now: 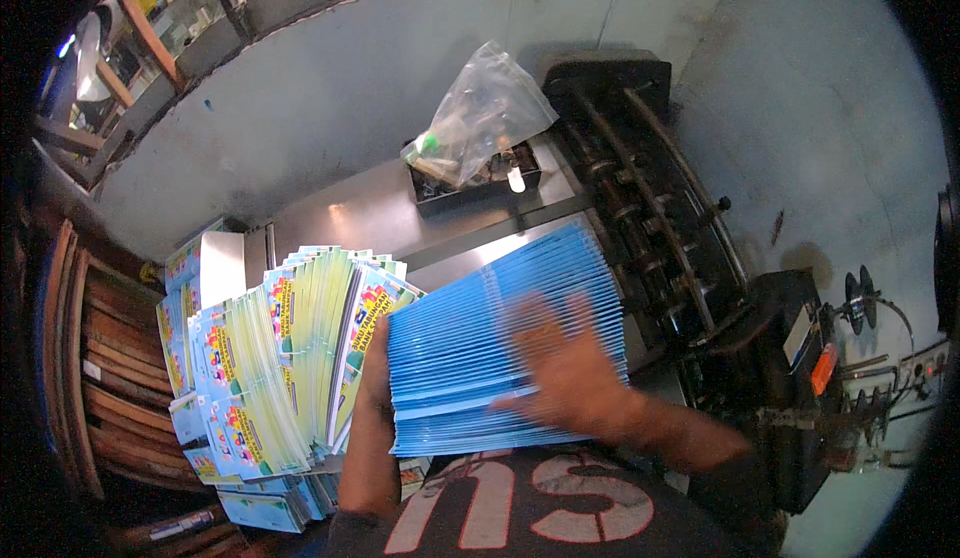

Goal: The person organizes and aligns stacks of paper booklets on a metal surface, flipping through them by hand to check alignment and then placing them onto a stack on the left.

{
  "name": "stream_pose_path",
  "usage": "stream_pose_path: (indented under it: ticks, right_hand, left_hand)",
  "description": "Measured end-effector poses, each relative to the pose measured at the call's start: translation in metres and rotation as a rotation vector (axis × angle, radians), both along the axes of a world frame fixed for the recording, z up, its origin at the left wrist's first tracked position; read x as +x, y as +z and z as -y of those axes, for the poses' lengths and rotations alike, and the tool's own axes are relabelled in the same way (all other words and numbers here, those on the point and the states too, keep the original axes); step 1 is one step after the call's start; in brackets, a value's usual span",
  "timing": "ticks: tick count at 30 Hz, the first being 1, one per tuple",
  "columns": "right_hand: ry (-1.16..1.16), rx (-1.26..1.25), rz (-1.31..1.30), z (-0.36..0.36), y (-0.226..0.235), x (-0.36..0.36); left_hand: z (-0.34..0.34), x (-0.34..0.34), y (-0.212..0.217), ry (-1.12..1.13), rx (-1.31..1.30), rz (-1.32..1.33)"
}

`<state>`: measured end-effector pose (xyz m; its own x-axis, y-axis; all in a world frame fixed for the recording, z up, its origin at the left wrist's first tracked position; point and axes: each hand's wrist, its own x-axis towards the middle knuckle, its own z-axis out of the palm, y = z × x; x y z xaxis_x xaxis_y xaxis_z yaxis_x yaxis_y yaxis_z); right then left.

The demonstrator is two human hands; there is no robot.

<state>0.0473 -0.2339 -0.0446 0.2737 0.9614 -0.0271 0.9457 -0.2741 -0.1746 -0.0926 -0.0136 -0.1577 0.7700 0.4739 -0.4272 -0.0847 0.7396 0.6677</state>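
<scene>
A thick fanned stack of blue booklets (460, 348) lies in front of me, its overlapping edges showing as many thin stripes. My left hand (376, 368) holds the stack at its left edge; the fingers are mostly hidden behind it. Over the middle of the stack is my right hand (565, 363), blurred by motion, fingers spread and palm toward the booklets. Whether it touches them I cannot tell for sure. Left of my left hand, printed colourful booklets (240, 378) lie fanned in overlapping rows, with light green and blue covers.
Behind the stack is a metal table (345, 220). A black tray (470, 195) of small items stands there with a clear plastic bag (490, 108) on top. A dark machine with rollers (640, 188) stands at the right. Wooden boards (125, 388) are stacked at far left.
</scene>
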Motion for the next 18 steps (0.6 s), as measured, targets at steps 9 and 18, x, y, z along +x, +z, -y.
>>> stream_pose_path:
  ticks: [9, 18]
  right_hand:
    - [0.396, 0.077, -0.063, -0.062, -0.053, -0.049]
    - [0.179, -0.037, -0.072, -0.071, -0.034, 0.026]
  left_hand:
    - [-0.009, 0.001, -0.012, -0.024, 0.029, 0.107]
    - [-0.007, 0.002, -0.018, -0.099, 0.155, 0.051]
